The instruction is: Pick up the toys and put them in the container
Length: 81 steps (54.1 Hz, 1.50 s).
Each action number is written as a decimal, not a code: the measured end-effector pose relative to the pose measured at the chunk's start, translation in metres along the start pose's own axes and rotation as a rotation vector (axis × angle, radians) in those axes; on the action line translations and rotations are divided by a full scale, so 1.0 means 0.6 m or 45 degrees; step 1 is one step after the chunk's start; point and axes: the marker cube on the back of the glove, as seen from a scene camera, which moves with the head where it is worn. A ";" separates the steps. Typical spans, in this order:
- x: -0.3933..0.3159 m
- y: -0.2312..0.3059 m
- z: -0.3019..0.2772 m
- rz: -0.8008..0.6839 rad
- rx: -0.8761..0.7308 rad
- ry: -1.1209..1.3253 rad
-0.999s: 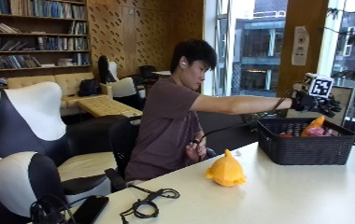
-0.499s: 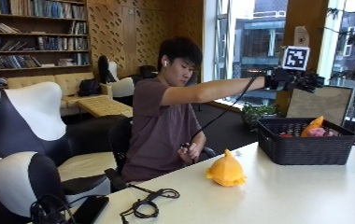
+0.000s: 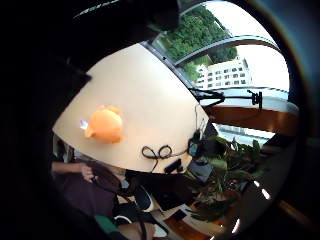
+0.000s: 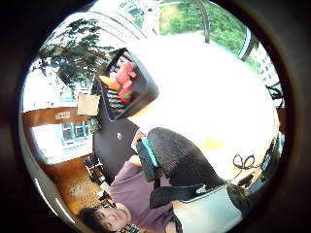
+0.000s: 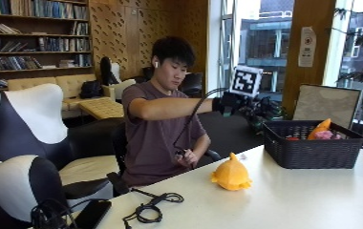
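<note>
Tabletop [image 5: 308, 200]: pale, wide, lies well below the gloved right hand [image 5: 227, 103], which hangs raised at chest height, out in front of the person.

Black woven container [image 5: 312, 151]: stands on the tabletop below and off to the far side of the right hand, well apart from it. Toys already inside: an orange piece [image 5: 321, 128], something pink [image 5: 325, 135], a bit of red.

Orange toy [image 5: 231, 174]: sits alone on the tabletop, almost directly under the raised hand, between the person and the container.

Right hand: whether its fingers are spread or curled, cannot tell; the palm views show nothing in it.

Bare hand [image 5: 185, 157]: low at the tabletop's near edge, gripping a black cable.

Step in hand, as judged: lower onto the orange toy. Best come straight down, take it round the plump body rather than the pointed top, lift clear of the container's rim, release inside.
</note>
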 end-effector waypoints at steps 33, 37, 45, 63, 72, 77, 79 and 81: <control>-0.062 0.029 0.389 -0.425 -0.193 -0.327; -0.070 0.014 0.386 -0.412 -0.144 -0.430; -0.083 -0.008 0.352 -0.406 -0.147 -0.429; -0.141 -0.055 0.130 -0.414 -0.036 -0.283; -0.212 -0.085 -0.005 -0.290 0.090 -0.048; -0.296 -0.081 -0.076 -0.461 0.113 -0.230; -0.331 -0.083 -0.102 -0.551 0.134 -0.256; -0.368 -0.090 -0.124 -0.591 0.157 -0.251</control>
